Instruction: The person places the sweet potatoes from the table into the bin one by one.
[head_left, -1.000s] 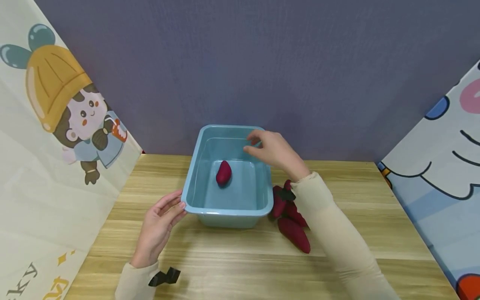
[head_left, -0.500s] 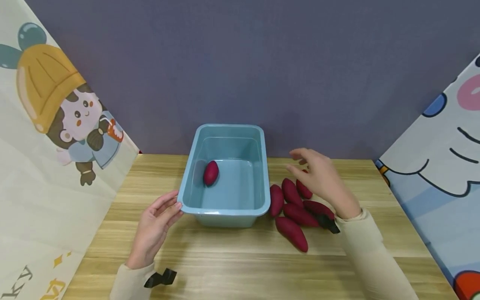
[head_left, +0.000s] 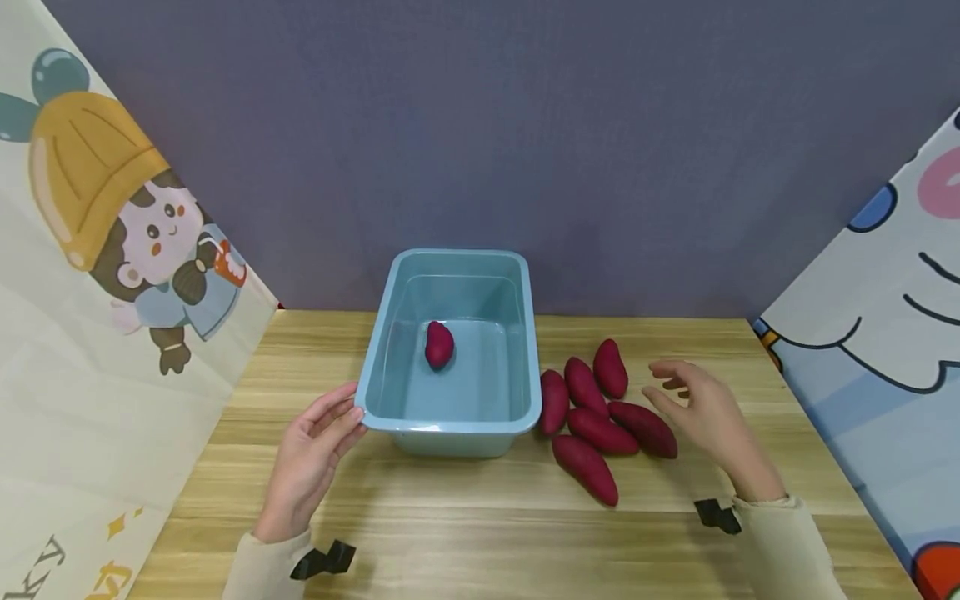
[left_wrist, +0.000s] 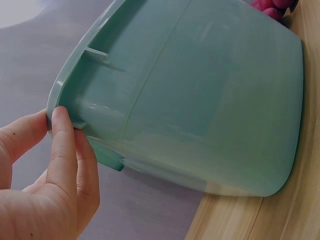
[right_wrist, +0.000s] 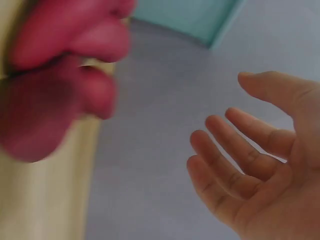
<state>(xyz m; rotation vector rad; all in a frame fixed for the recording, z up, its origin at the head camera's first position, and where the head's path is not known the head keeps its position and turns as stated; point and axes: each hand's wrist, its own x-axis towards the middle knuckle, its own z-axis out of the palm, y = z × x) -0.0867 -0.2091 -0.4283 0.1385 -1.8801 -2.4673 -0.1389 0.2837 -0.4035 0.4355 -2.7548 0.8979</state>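
Note:
A light blue plastic basin [head_left: 456, 426] stands on the wooden table with one red-purple sweet potato [head_left: 439, 345] lying on its floor. At the basin's near left corner, my left hand [head_left: 311, 462] pinches the rim. The left wrist view shows the thumb on one side of that rim and the fingers [left_wrist: 64, 150] on the other. Several more sweet potatoes [head_left: 602, 431] lie grouped beside the basin's right wall. My right hand [head_left: 705, 412] hovers to the right of this group, holding nothing. Its fingers are loosely bent and spread apart in the right wrist view.
The wooden tabletop [head_left: 480, 533] extends in front and to both sides. A grey-blue partition [head_left: 480, 125] rises behind the basin. Printed cloths hang at the left [head_left: 67, 375] and right [head_left: 885, 333] edges.
My right hand has moved from above the basin out to the right, past the sweet potatoes. The sweet potato inside has rolled and turned slightly. My left hand keeps its hold on the rim.

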